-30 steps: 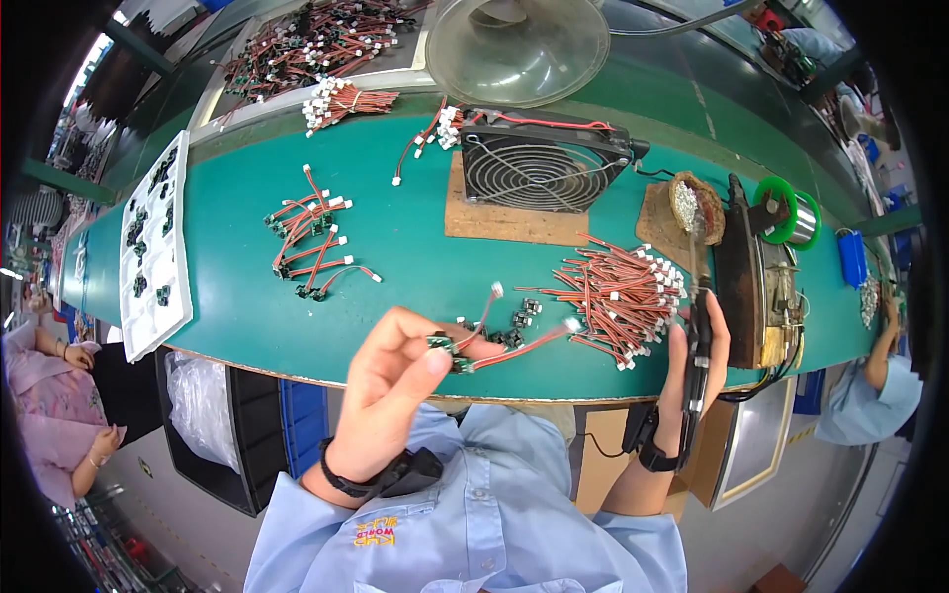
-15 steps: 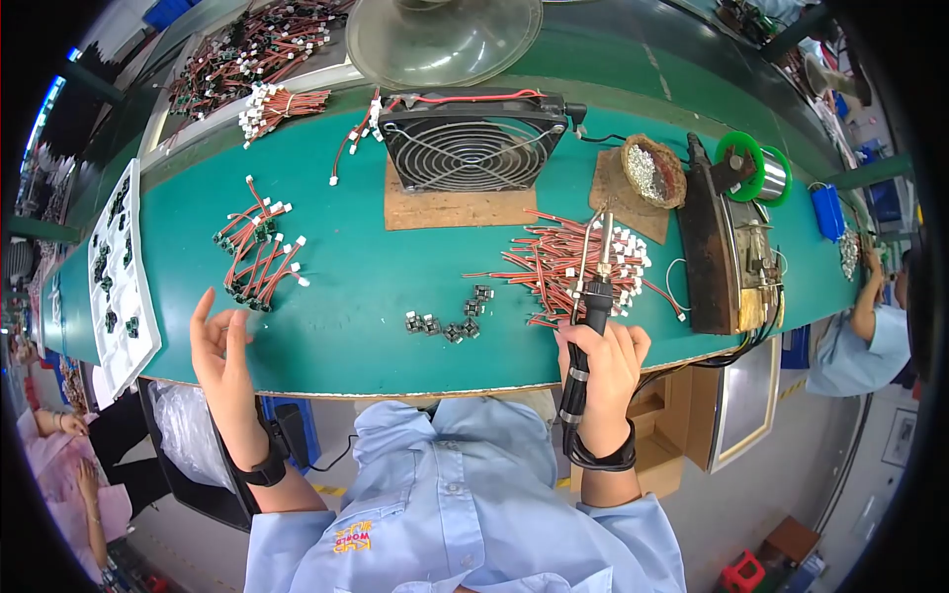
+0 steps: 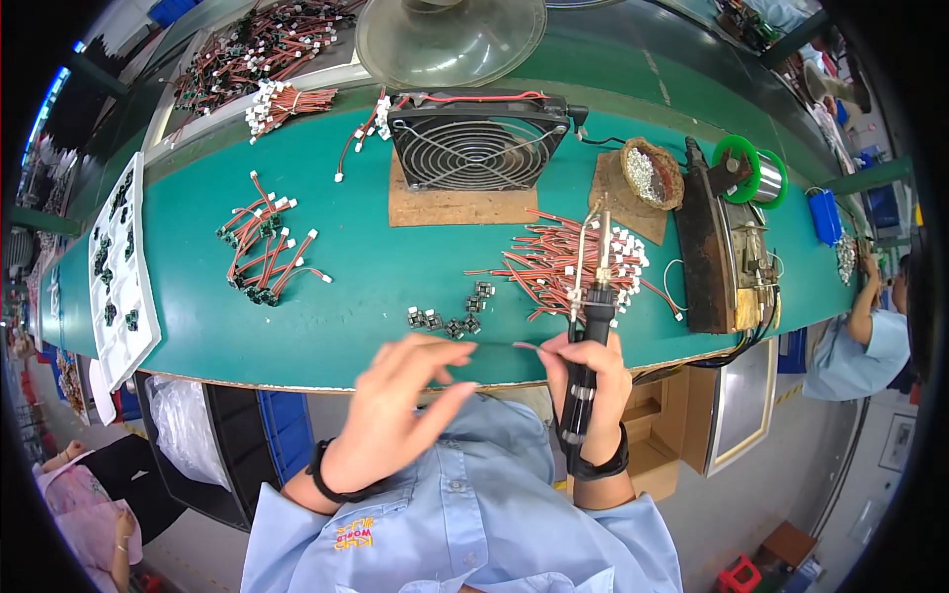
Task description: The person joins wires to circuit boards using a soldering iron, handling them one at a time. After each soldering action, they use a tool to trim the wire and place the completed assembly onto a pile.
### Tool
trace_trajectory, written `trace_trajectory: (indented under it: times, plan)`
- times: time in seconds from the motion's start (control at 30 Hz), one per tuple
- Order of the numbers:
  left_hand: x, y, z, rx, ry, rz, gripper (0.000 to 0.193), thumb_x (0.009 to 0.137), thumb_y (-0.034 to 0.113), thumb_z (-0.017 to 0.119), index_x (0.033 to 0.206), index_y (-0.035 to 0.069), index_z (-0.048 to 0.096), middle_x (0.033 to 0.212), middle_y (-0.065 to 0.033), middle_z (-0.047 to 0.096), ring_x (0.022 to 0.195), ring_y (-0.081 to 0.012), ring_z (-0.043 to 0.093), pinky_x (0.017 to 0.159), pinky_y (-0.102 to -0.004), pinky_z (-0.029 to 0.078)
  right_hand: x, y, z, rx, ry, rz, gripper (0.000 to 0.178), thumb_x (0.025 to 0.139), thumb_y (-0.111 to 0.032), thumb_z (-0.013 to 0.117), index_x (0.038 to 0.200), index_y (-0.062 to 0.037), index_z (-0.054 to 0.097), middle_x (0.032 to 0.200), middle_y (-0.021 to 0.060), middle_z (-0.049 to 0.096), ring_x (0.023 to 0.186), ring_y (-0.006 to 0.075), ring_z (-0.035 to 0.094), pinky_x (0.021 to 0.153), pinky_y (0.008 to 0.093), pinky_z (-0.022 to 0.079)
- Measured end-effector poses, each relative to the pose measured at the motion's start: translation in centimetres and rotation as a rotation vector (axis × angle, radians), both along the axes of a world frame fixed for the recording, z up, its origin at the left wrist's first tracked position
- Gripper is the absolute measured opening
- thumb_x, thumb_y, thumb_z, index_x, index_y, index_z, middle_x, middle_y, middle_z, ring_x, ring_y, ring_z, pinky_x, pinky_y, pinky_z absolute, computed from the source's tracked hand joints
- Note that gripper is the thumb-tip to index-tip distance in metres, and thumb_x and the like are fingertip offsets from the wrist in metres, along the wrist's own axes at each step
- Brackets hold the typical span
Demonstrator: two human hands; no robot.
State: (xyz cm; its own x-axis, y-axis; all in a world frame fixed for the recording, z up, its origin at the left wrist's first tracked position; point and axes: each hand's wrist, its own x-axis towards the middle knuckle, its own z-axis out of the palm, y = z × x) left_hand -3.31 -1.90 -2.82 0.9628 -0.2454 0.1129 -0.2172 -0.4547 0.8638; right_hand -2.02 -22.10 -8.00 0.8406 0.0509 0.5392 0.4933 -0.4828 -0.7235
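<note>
My right hand (image 3: 599, 387) is wrapped round a soldering iron (image 3: 597, 314), its metal tip pointing away over a pile of red-and-white-plugged wire leads (image 3: 554, 259). Between that hand's thumb and finger a thin reddish lead end (image 3: 526, 346) sticks out to the left. My left hand (image 3: 397, 407) hovers at the bench's near edge, fingers apart, with nothing seen in it. Just beyond its fingertips lie several small black square components (image 3: 454, 327). Farther left rests a group of leads with dark parts attached (image 3: 259, 293).
A black fan (image 3: 476, 146) stands on a brown board at the back. To the right are a bowl of small silvery bits (image 3: 645, 176), a dark metal stand (image 3: 710, 247) and a green solder spool (image 3: 766, 176). A white tray (image 3: 140, 296) lies at the left edge.
My left hand has moved right, from beside the left group of leads to near the black components. A lead end now shows at my right fingertips; one lead in the left group has shifted.
</note>
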Motion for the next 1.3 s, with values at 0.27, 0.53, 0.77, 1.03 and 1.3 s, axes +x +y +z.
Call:
trace_trajectory:
  times: [0.27, 0.53, 0.77, 1.03, 1.3]
  plan:
    - [0.2, -1.2, -0.4, -0.137, -0.042, -0.054, 0.014, 0.076, 0.001, 0.065, 0.088, 0.0, 0.058, 0.084, -0.0091, 0.061, 0.07, -0.0189, 0.058, 0.065, -0.0296, 0.044, -1.3, 0.9, 2.5, 0.056, 0.045, 0.234, 0.038, 0.07, 0.01, 0.069, 0.095, -0.008, 0.046, 0.076, 0.0116, 0.062, 0.066, 0.0218, 0.063, 0.059, 0.0294, 0.051]
    - [-0.1, -0.9, -0.5, -0.525, 0.391, -0.051, 0.005, 0.087, 0.002, 0.055, 0.085, -0.002, 0.053, 0.081, -0.0078, 0.058, 0.071, -0.0123, 0.055, 0.064, -0.0259, 0.045, -2.4, 1.5, 3.1, 0.307, 0.321, 0.238, 0.037, 0.076, 0.009, 0.065, 0.101, -0.0059, 0.043, 0.082, 0.0121, 0.061, 0.074, 0.0169, 0.064, 0.065, 0.0293, 0.052]
    - [0.0, -1.2, -0.3, -0.447, 0.326, -0.02, 0.004, 0.083, 0.002, 0.059, 0.085, -0.001, 0.057, 0.081, -0.0095, 0.06, 0.072, -0.0166, 0.058, 0.062, -0.0277, 0.046, -2.0, 1.2, 3.8, 0.305, 0.398, 0.246, 0.036, 0.077, 0.008, 0.065, 0.102, -0.0051, 0.042, 0.084, 0.0122, 0.062, 0.077, 0.016, 0.064, 0.067, 0.0285, 0.051]
    - [0.2, -1.8, -0.1, 0.004, -0.149, -0.079, 0.012, 0.073, -0.001, 0.064, 0.084, 0.003, 0.059, 0.081, -0.0093, 0.061, 0.069, -0.0243, 0.056, 0.062, -0.0306, 0.044, -1.9, 1.6, 4.5, 0.006, 0.258, 0.166, 0.036, 0.073, 0.007, 0.069, 0.098, -0.0055, 0.046, 0.081, 0.0105, 0.065, 0.075, 0.0188, 0.066, 0.068, 0.0283, 0.051]
    - [0.1, -1.5, -0.6, 0.047, -0.147, -0.052, 0.019, 0.07, 0.0, 0.067, 0.087, 0.004, 0.061, 0.085, -0.0078, 0.06, 0.072, -0.0263, 0.055, 0.066, -0.0333, 0.044, -2.5, 2.1, 3.0, 0.08, 0.233, 0.106, 0.037, 0.073, 0.009, 0.068, 0.099, -0.0061, 0.045, 0.079, 0.0105, 0.064, 0.074, 0.0181, 0.065, 0.068, 0.0264, 0.05]
